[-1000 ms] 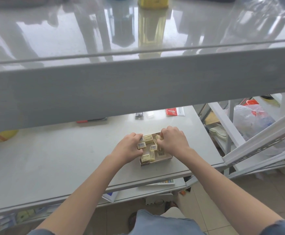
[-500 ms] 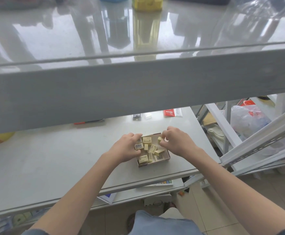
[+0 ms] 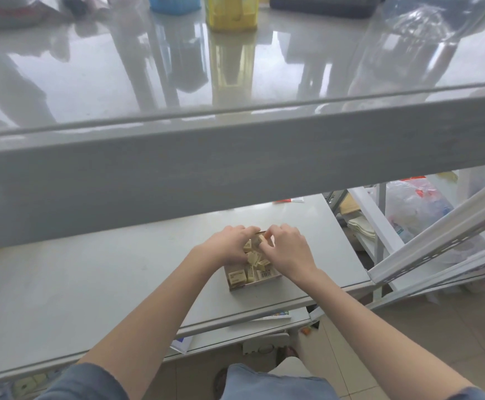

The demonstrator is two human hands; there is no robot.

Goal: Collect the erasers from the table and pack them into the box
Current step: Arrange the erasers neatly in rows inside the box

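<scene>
Drawn closer together since a second ago: both hands now nearly meet over the far end of the box (image 3: 237, 286), where earlier each sat at its own side. Box itself resting on the near right part of the table (image 3: 62, 284), close to the near edge.

Filled with small cream erasers (image 3: 237, 276), some lying flat and labelled at the near end, several tipped on edge in a loose heap in the middle. No stray erasers visible on the bare tabletop, so likely down to the tidying stage.

Probably light, slightly rubbery blocks in paper sleeves: grippy, firm enough to pinch, unlikely to break. Best taken by the two long sides with thumb and forefinger, then laid flat.

Left hand (image 3: 229, 245) curled, fingers bent down into the far left of the box, touching the heap; cannot tell whether anything is pinched. Right hand (image 3: 289, 249) likewise half closed, fingertips (image 3: 267, 235) bunched at the far rim over the erasers; actual grip hidden, so impossible to say.
</scene>
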